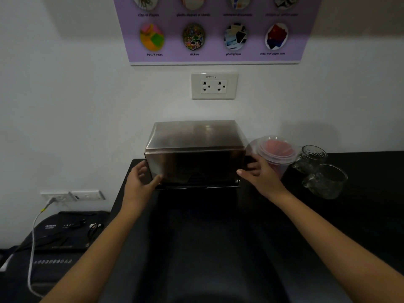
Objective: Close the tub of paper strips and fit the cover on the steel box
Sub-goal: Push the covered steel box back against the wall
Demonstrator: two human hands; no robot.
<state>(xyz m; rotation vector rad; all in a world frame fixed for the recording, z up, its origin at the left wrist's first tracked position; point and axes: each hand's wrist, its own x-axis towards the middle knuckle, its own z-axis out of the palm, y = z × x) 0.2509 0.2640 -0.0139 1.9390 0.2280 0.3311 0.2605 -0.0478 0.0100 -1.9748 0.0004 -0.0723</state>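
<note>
Head view: brushed-steel rectangular box [195, 169] on the black countertop [218, 237], against the wall, with its cover [195, 134] already lying over the top, edges looking level along the front seam (whether fully seated cannot be told from here). Left hand [140, 182] at the box's left front corner, fingers loosely spread, thumb tip touching the steel face, other fingers curled round the side. Right hand [260, 176] at the right front corner, fingers likewise spread and slightly bent, fingertips just at the edge; contact there hard to confirm.

Just beyond the right hand's fingers, nearly touching its knuckles: clear plastic tub of pink paper strips [276, 153], a transparent lid seemingly on its rim, though slightly tilted or blurred. Farther right of those fingers, two clear glass mugs [321, 169], apart from the tub.

Judged progress: tub probably closed, cover placed. Left to do, at most: a final press or check of the cover's seating.
</note>
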